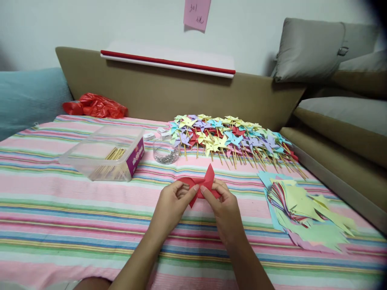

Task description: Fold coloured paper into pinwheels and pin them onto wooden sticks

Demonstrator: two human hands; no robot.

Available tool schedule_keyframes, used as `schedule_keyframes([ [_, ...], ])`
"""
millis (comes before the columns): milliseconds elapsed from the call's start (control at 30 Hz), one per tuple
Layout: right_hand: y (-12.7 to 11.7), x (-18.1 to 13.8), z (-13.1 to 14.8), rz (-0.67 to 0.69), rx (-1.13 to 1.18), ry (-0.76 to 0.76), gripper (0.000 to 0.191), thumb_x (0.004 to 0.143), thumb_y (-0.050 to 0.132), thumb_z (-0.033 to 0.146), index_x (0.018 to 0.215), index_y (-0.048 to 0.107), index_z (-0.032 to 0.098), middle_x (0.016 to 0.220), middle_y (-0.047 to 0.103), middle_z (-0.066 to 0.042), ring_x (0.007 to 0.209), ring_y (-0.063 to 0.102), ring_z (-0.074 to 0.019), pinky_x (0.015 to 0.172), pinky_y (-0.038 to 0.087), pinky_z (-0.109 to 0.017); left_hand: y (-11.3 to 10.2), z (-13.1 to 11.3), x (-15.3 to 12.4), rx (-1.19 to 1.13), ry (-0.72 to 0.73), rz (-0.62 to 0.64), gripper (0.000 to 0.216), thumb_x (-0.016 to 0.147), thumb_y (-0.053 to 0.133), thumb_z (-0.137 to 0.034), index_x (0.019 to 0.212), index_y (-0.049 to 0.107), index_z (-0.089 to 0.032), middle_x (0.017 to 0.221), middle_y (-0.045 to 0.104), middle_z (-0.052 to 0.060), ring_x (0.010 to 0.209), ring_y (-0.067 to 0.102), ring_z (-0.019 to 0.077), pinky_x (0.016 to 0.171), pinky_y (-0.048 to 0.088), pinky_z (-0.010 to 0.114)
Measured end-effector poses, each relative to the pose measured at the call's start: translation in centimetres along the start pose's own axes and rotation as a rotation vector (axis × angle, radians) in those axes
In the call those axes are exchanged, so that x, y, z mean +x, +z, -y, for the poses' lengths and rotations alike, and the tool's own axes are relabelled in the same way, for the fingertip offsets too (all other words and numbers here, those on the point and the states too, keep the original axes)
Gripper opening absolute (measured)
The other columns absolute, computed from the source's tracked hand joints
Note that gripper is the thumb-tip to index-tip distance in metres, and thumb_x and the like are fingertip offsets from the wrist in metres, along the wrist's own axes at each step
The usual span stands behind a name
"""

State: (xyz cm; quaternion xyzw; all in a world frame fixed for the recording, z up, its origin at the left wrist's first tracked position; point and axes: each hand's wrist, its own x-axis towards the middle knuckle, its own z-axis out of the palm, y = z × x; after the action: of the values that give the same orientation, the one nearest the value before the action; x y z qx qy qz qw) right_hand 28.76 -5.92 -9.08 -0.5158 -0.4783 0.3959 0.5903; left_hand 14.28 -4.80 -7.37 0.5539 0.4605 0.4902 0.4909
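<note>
While your left hand (pixel 171 205) and right hand (pixel 225 207) nearly meet above the striped cloth (pixel 105 225), their fingers (pixel 191 194) pinch a folded red paper (pixel 209 175) near its middle. Beyond it are paper pinwheels (pixel 232 139) and a clear tub (pixel 161 150) of metal bits (pixel 171 157); cut sheets (pixel 294 201) lie to your right.

One head-worn view, forward and down, near above the striped cloth (pixel 105 203), out to the pale wall (pixel 248 36).
</note>
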Motion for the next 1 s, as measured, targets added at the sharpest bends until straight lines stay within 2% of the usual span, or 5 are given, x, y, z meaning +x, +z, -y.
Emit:
schedule_keyframes([
  [400,3.2,-1.6,1.1,0.009,0.043,0.007,0.027,0.079,0.077,0.047,0.093,0.075,0.024,0.104,0.070,-0.006,0.103,0.065,-0.0257,0.092,0.051,-0.039,-2.8,-0.6,-1.6,-0.084,0.050,-0.086,0.041,0.079,0.075,-0.050,0.062,0.055,-0.019,0.054,0.048,-0.005,0.050,0.042,0.0106,0.048,0.030,0.023],
  [500,4.1,-2.1,1.4,-0.061,0.156,0.081,0.045,0.082,0.073,0.054,0.116,0.066,0.026,0.090,0.070,-0.002,0.091,0.067,-0.0230,0.083,0.053,-0.037,-5.4,-1.3,-1.6,-0.151,0.039,-0.178,0.036,0.077,0.078,-0.048,0.069,0.064,-0.016,0.062,0.059,-0.002,0.058,0.052,0.0122,0.054,0.039,0.023],
  [667,4.6,-2.3,1.3,-0.080,0.026,0.017,0.042,0.083,0.071,0.058,0.107,0.067,0.024,0.098,0.070,-0.005,0.094,0.066,-0.0234,0.086,0.053,-0.038,-12.2,-3.7,-1.0,-0.461,0.181,-0.444,0.029,0.072,0.086,-0.039,0.081,0.073,-0.014,0.077,0.071,0.002,0.074,0.064,0.0133,0.072,0.051,0.022],
  [833,6.7,3.0,1.9,0.120,-0.304,-0.237,0.036,0.090,0.063,0.054,0.104,0.065,0.020,0.107,0.071,-0.010,0.095,0.066,-0.0240,0.084,0.052,-0.038,-17.2,-5.0,-1.4,-0.779,0.182,-0.684,0.032,0.062,0.093,-0.031,0.077,0.072,-0.013,0.078,0.073,0.000,0.074,0.067,0.0112,0.072,0.055,0.020],
  [1000,11.5,12.7,1.8,0.333,-0.453,-0.244,0.028,0.090,0.069,0.040,0.108,0.062,0.019,0.095,0.074,-0.007,0.091,0.070,-0.0209,0.087,0.054,-0.038,-18.2,-4.6,-2.8,-0.863,0.139,-0.694,0.032,0.064,0.092,-0.030,0.081,0.072,-0.012,0.081,0.074,0.002,0.079,0.069,0.0130,0.074,0.057,0.022],
])
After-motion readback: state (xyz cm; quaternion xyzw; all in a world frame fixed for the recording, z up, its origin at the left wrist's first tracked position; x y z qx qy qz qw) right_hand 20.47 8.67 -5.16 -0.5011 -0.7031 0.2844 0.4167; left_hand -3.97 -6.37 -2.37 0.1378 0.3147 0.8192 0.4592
